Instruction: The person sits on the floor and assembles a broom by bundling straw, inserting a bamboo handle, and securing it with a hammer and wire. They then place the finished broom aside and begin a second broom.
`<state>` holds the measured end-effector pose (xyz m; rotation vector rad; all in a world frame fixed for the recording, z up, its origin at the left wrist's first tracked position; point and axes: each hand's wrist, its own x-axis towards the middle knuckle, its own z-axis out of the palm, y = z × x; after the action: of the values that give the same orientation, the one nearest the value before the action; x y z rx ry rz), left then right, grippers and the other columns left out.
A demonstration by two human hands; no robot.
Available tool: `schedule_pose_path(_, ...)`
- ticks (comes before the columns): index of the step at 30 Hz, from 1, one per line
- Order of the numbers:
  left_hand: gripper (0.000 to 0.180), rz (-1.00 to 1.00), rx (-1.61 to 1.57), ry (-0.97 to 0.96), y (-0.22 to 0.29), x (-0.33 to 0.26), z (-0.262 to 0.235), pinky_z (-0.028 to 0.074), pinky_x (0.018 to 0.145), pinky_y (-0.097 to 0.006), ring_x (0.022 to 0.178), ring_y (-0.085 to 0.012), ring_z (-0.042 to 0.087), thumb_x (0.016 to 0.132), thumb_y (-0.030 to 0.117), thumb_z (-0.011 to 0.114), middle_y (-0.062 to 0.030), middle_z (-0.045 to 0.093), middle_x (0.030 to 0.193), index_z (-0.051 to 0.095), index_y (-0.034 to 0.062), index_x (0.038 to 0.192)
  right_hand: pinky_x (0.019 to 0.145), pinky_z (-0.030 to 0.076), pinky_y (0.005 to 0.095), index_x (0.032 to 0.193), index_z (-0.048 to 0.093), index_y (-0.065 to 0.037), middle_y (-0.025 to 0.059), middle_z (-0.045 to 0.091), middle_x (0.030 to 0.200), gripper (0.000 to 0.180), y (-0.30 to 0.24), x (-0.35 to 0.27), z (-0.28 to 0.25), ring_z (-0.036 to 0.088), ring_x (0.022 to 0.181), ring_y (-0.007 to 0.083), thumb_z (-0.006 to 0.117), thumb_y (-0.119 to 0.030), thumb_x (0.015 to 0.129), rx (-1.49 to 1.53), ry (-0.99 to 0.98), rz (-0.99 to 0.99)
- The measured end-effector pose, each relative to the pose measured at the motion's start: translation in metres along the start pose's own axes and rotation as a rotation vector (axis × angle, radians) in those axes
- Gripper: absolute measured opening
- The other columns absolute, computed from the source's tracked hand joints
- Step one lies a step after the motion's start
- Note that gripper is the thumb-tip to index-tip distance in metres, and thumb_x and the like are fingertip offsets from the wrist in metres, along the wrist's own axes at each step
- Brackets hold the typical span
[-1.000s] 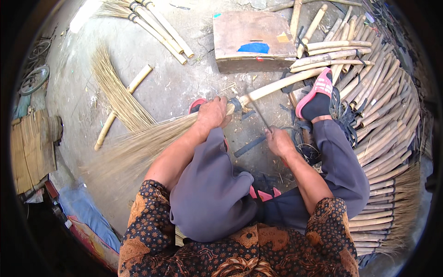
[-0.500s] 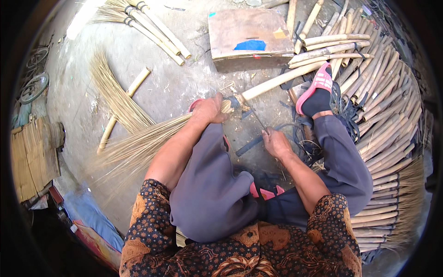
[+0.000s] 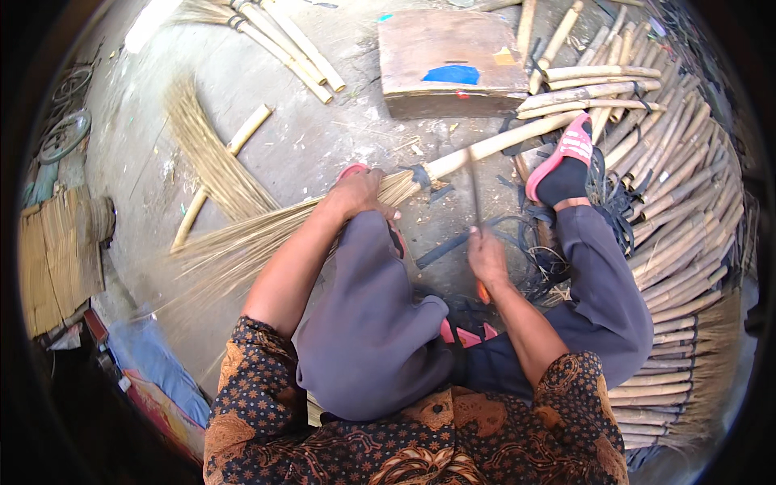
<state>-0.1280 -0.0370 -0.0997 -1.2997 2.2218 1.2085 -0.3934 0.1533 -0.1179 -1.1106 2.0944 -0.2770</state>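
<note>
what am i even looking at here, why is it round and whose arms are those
This is one picture from a camera worn on a person's head, looking down; its wide lens bends everything into a circle. The arms are that person's own. They sit on a concrete floor. The left hand presses down a broom of straw tied to a pale stick. The right hand holds a thin dark rod upright near the binding; I cannot tell what tool it is. A wooden box lies ahead, and a stack of sticks lies on the right.
</note>
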Motion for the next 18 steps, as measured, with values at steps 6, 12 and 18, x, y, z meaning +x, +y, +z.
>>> schedule_pose_path(6,0.089,0.027,-0.084,0.002,-0.001,-0.022,-0.001,0.051,0.102,-0.044,0.119,-0.0414,0.067,0.074,0.046,0.089,-0.0280,0.071,0.122,0.058,-0.0025,0.142,0.120,0.030,0.0574,0.154,0.047,-0.011,0.0175,0.048,0.153,0.067,-0.045,0.023,-0.019,0.042,0.147,0.0325,0.073,-0.027,0.094,-0.282,0.217,-0.581)
schedule_pose_path(12,0.086,0.008,-0.178,-0.040,0.000,-0.027,0.002,0.051,0.103,-0.044,0.120,-0.0401,0.067,0.076,0.051,0.088,-0.0271,0.071,0.124,0.061,0.0037,0.143,0.125,0.027,0.0587,0.154,0.046,-0.013,0.0091,0.050,0.154,0.082,-0.111,0.064,-0.008,0.040,0.150,0.0315,0.084,-0.033,0.084,-0.514,-0.166,-1.040)
schedule_pose_path(18,0.099,-0.058,0.029,-0.041,0.015,-0.036,0.017,0.049,0.107,-0.047,0.133,-0.0411,0.057,0.076,0.062,0.084,-0.0234,0.065,0.139,0.055,0.0002,0.148,0.105,0.050,0.0503,0.121,0.062,-0.010,0.0132,0.069,0.120,0.053,-0.123,0.093,0.017,0.063,0.124,0.0325,0.086,-0.026,0.076,-0.708,-0.471,-0.947)
